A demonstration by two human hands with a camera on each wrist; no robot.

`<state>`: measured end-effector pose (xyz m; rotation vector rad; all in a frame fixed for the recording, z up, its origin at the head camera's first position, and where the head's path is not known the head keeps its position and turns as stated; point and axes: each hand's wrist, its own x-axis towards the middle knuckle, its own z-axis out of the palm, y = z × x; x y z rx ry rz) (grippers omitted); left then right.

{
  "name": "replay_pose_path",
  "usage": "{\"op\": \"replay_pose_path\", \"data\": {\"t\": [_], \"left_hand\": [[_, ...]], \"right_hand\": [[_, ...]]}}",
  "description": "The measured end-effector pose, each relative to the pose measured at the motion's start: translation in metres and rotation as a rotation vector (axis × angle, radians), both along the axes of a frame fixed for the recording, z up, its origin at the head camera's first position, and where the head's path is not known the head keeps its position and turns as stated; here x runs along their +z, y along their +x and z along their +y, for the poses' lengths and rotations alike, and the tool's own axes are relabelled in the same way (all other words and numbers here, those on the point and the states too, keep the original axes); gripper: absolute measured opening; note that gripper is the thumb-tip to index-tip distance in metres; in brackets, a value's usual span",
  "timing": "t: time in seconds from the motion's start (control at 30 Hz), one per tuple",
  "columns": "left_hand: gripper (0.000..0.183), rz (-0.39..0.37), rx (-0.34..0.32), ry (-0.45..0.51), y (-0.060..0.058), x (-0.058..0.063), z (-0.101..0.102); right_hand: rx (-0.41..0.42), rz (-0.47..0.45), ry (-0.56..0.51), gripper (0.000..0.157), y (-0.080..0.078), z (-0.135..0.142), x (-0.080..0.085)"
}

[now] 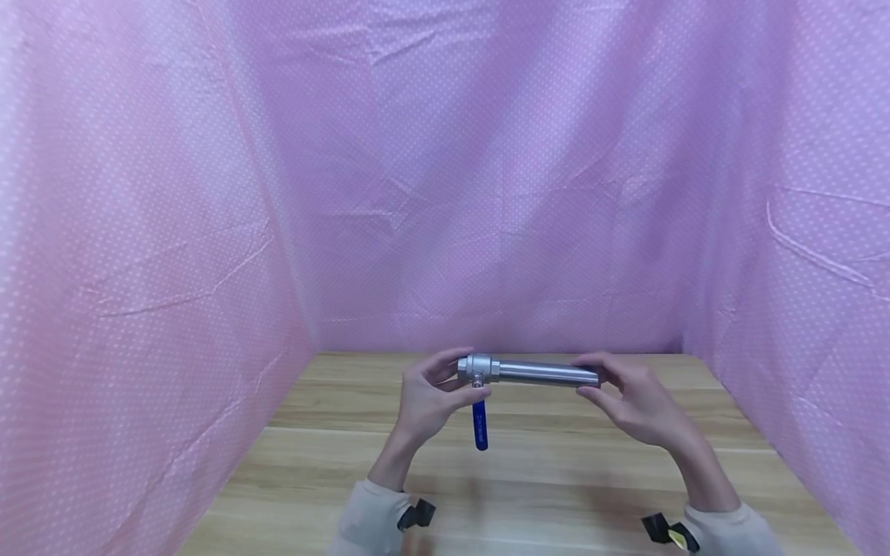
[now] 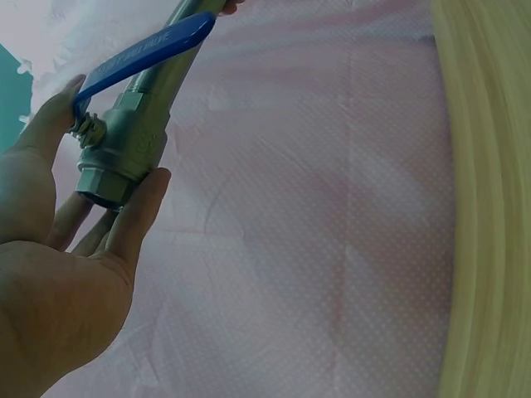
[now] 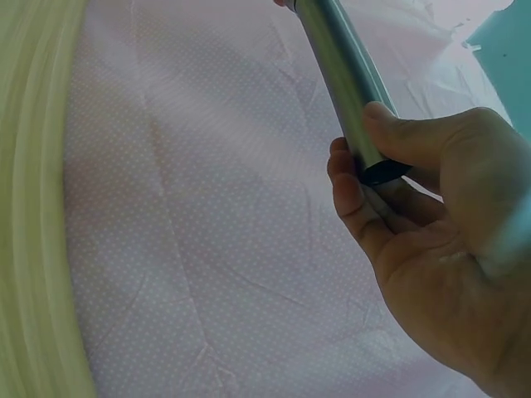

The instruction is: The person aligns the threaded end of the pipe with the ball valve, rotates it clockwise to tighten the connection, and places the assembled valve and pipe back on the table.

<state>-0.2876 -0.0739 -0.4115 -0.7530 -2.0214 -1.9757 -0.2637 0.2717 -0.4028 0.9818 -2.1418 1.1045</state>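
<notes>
A silver ball valve (image 1: 478, 366) with a blue lever handle (image 1: 480, 425) is joined to a straight metal pipe (image 1: 545, 373), and both hands hold the piece up level above the table. My left hand (image 1: 427, 398) grips the valve body, its thumb at the base of the lever and its fingers behind and under the hex end. In the head view the lever hangs toward me. My right hand (image 1: 640, 398) pinches the pipe's free end between thumb and fingers. The pipe's open, dark end (image 3: 384, 172) faces the palm in the right wrist view.
A light wood table (image 1: 528, 479) lies below the hands. Pink cloth with white dots (image 1: 487, 193) hangs behind the table and along both sides. Each sleeve has a black strap piece (image 1: 417, 514) at the cuff.
</notes>
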Motion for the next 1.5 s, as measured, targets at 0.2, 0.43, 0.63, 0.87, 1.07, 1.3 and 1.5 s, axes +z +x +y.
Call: {"op": "replay_pose_path", "data": {"t": [0.2,0.43,0.63,0.87,1.07,1.3,1.5], "left_hand": [[0.061,-0.079,-0.035,-0.041,-0.013,-0.011,-0.002],[0.064,-0.186,-0.040,-0.092,-0.028,-0.029,-0.003],[0.064,-0.277,-0.057,-0.151,-0.038,-0.049,-0.006],[0.060,-0.343,-0.092,-0.151,-0.048,-0.069,-0.004],[0.054,-0.376,-0.075,-0.207,-0.054,-0.084,-0.004],[0.058,-0.405,-0.054,-0.277,-0.057,-0.097,-0.004],[0.063,-0.435,-0.050,-0.299,-0.058,-0.109,-0.007]], "right_hand": [[-0.009,-0.085,0.021,0.042,-0.011,0.005,-0.015],[-0.064,-0.214,0.090,0.033,-0.024,0.009,-0.032],[-0.100,-0.356,0.142,0.030,-0.036,0.013,-0.046],[-0.065,-0.464,0.176,0.030,-0.049,0.015,-0.065],[-0.023,-0.493,0.207,0.029,-0.054,0.017,-0.078],[0.044,-0.540,0.202,0.029,-0.057,0.017,-0.089],[0.061,-0.571,0.212,0.026,-0.061,0.017,-0.102]]}}
